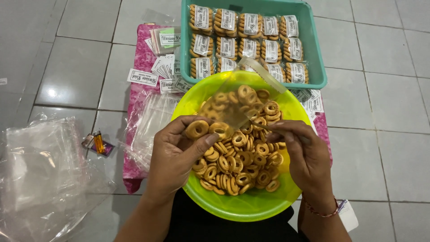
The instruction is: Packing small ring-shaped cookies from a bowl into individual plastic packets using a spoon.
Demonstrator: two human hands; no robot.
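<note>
Head view: left hand (174,154) pinches ring cookies (197,129); right hand (304,154) pinches clear bag (244,96) edge, both over lime bowl (251,208) of rings. Beyond: loose labels (142,77) on pink cloth (144,58), teal tray (319,67) of packed bags.

A bowl (251,206) of ring biscuits (237,157) sits in the person's lap at six o'clock. Over it, the left hand (177,154) pinches two rings at nine o'clock and the right hand (304,154) holds a clear bag (244,96) at three. Behind the bowl at twelve, a tray (313,49) holds rows of packed biscuits (246,40). Paper labels (156,74) lie at eleven, a lighter (98,143) and loose plastic bags (40,170) on the floor at nine
</note>
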